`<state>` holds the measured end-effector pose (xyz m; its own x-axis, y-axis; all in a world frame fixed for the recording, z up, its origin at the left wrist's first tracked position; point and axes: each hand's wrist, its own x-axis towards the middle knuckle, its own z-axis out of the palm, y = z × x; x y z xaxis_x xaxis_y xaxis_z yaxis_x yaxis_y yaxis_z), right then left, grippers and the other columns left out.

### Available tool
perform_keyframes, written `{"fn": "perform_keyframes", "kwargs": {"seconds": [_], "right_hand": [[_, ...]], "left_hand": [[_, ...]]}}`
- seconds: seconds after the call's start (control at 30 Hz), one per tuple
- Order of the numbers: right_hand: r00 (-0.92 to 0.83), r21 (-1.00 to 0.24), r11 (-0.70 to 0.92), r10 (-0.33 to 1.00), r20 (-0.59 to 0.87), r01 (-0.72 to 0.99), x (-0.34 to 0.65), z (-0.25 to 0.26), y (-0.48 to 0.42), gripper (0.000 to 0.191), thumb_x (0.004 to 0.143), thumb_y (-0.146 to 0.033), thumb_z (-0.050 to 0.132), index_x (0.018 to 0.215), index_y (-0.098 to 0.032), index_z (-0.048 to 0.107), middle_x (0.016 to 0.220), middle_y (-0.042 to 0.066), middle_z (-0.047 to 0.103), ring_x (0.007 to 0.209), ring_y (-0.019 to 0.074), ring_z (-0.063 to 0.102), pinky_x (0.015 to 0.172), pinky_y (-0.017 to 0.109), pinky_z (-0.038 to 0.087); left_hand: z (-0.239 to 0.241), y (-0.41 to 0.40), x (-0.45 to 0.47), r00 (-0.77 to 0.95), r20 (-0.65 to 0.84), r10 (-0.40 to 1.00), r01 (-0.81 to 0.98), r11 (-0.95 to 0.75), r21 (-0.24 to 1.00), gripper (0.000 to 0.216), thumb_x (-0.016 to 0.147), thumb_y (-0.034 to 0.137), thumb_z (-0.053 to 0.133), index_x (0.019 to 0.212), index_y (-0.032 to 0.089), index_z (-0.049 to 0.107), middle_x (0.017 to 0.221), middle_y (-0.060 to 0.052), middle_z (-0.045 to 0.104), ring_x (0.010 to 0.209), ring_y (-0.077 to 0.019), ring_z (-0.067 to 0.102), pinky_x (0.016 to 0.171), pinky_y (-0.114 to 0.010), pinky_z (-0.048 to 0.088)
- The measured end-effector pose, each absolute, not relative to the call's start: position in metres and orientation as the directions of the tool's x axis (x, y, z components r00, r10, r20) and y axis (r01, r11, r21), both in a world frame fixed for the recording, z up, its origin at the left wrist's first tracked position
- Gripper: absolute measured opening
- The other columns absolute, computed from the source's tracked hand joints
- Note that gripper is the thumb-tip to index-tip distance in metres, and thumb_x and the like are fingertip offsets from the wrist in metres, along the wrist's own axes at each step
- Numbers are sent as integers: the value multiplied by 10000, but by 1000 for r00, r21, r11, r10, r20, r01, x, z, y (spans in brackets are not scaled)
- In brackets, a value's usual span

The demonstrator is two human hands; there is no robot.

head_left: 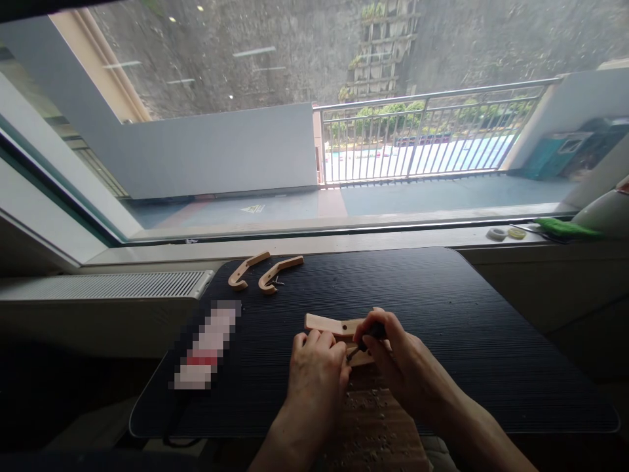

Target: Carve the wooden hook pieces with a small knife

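Note:
My right hand [396, 344] is closed round the black handle of a screwdriver [366, 342]. The thin shaft slants down to the left, its tip close to my left fingertips. Fingers curled, my left hand [318, 367] grips a light wooden piece [363, 359], which is largely covered by both hands. Just behind them lies a bent wooden hook [324, 324] with a dark hole in it. Under my hands a brown wooden board [378, 419], dotted with small marks or bits, reaches toward me past the table's front edge.
Two curved wooden hooks [246, 269] lie at the back left of the dark table [466, 341], small screws beside one. A blurred-out pale object [206, 347] with a cable is at the left. Tape rolls [496, 233] and a green item [565, 228] rest on the windowsill.

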<state>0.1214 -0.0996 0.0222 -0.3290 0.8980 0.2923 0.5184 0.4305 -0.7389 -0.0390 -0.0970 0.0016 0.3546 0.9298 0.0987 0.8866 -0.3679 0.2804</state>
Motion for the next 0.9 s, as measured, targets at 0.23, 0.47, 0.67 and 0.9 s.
{"fn": "perform_keyframes", "kwargs": {"seconds": [0.23, 0.47, 0.67, 0.9], "right_hand": [[-339, -738, 475, 876, 343, 479, 119, 17, -106, 98, 921, -184, 347, 1007, -228, 367, 883, 27, 564, 710, 127, 545, 657, 257, 418], [-316, -730, 496, 867, 386, 470, 119, 17, -112, 114, 907, -158, 369, 994, -229, 388, 876, 13, 568, 724, 125, 553, 678, 250, 422], [-309, -744, 483, 874, 375, 462, 121, 12, -115, 108, 917, -158, 352, 996, -225, 384, 885, 19, 567, 733, 119, 540, 691, 254, 411], [-471, -578, 497, 857, 210, 647, 122, 42, -93, 109, 926, -250, 373, 950, -199, 467, 786, 20, 591, 686, 147, 537, 599, 260, 380]], "left_hand": [[0, -96, -38, 346, 119, 931, 882, -366, 298, 147, 800, 188, 502, 797, 224, 644, 881, -50, 624, 884, -212, 526, 756, -361, 353], [2, -96, -38, 352, 117, 929, 875, -371, 310, 151, 809, 208, 502, 814, 225, 652, 892, -53, 625, 903, -215, 525, 770, -358, 361], [5, -96, -36, 349, 103, 932, 882, -363, 299, 161, 806, 203, 503, 824, 228, 661, 894, -55, 626, 904, -221, 531, 764, -361, 360], [11, -95, -35, 347, 85, 934, 895, -357, 268, 146, 785, 196, 525, 782, 245, 663, 891, -47, 628, 912, -224, 536, 768, -369, 353]]}}
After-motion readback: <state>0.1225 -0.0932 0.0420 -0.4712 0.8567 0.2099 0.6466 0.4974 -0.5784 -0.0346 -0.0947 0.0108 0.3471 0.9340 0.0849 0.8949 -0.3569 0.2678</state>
